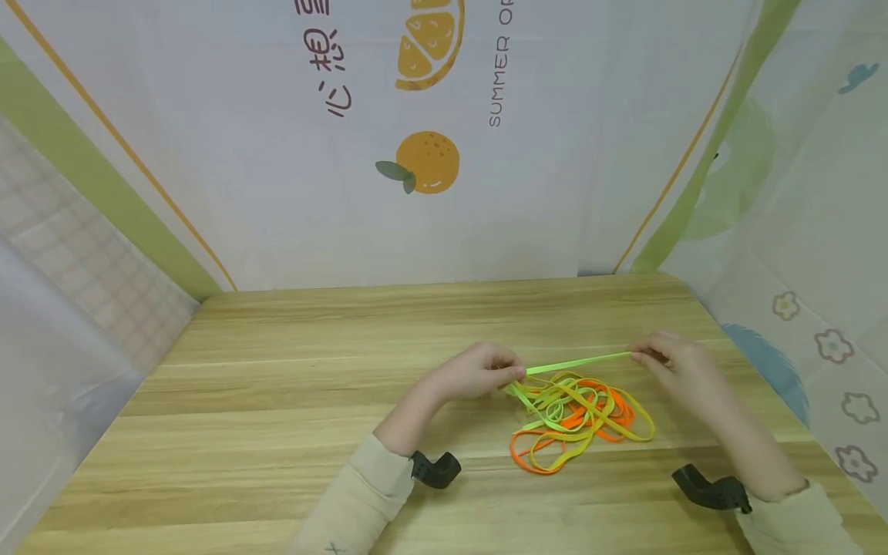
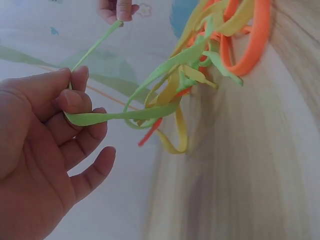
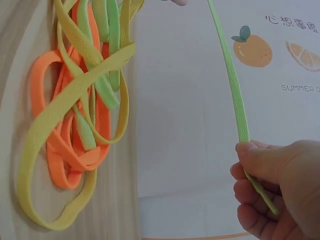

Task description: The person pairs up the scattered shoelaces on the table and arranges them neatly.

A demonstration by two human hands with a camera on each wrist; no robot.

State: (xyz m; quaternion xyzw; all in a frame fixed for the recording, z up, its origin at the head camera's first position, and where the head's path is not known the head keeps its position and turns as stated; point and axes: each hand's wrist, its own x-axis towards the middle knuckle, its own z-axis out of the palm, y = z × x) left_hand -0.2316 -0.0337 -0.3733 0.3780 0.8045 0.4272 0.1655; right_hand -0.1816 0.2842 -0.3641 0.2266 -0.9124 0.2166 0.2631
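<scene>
A flat green shoelace is stretched between both hands, above a loose tangle of laces. My left hand pinches it between thumb and index finger at the tangle's left edge; from there the lace loops back down into the pile, as the left wrist view shows. The right hand grips the lace near one end, and a short tail lies across its curled fingers. Below lie an orange shoelace, a yellow shoelace and more green lengths, all crossing over one another on the table.
The wood-grain table reaches back to a white printed curtain with an orange on it. More printed cloth hangs along the right side. A black wrist mount sticks out from the left sleeve, and a similar mount from the right.
</scene>
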